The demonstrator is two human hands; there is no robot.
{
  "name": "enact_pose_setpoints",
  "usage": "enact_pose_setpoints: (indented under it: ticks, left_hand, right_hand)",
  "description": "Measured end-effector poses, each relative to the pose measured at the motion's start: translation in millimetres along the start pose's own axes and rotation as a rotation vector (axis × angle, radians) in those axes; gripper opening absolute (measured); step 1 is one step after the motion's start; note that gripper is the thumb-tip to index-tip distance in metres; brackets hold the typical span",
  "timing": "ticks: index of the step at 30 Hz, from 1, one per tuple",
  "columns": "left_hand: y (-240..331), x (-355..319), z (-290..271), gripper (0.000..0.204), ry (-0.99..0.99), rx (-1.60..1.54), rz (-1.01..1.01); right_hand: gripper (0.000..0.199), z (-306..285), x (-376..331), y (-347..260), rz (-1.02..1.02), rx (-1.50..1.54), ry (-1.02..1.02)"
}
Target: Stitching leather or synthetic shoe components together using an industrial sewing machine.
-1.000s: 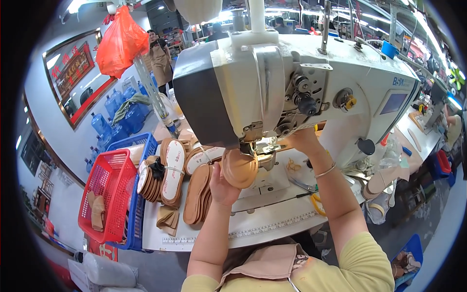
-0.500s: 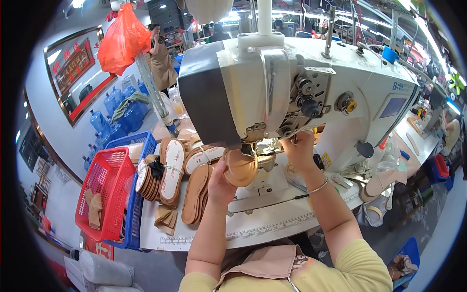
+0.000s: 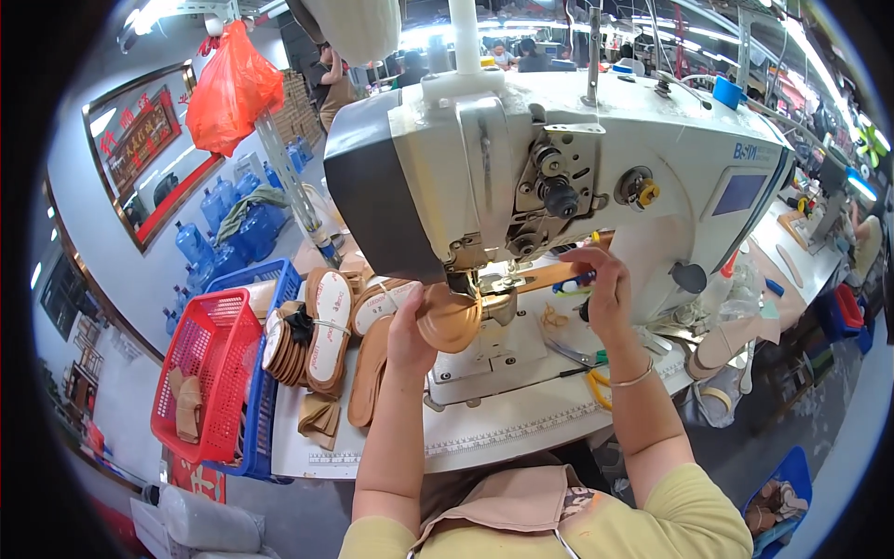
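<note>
I'm pinching the tan leather piece (image 3: pixel 451 321) with my left fingers (image 3: pixel 407 315); right fingers (image 3: pixel 590 254) curl by the strap (image 3: pixel 549 276), grip unclear.

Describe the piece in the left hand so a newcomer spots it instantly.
Find the big white sewing machine. Beneath its left end, the left hand holds a rounded, tan, leather-like piece. Unlike the sole-shaped stack lying to its left, it is held up.

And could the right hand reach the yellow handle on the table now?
Probably yes: the yellow handle lies uncovered beside the right forearm, though the right hand is up at the tan strap and must come back.
</note>
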State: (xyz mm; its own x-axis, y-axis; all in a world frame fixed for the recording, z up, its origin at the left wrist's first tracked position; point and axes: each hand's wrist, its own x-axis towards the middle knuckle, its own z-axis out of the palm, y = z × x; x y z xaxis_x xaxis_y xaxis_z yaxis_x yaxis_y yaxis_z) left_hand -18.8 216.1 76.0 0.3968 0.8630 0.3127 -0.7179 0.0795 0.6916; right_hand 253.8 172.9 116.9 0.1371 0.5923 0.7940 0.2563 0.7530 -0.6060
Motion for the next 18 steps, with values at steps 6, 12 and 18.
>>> enact_pose_setpoints:
  ticks: [6, 12, 18]
  left_hand:
    - [-23, -19, 4, 0.053, 0.084, -0.130, 0.090]
    - [-27, -24, -9, 0.053, -0.014, -0.097, 0.069]
    - [-27, -27, -8, 0.054, -0.027, -0.118, 0.083]
  right_hand:
    - [0.018, 5, 15, 31, 0.348, 0.500, -0.180]
    - [0.023, 8, 33, 44, 0.447, 0.450, -0.344]
    - [0.029, 11, 37, 42, 0.461, 0.463, -0.309]
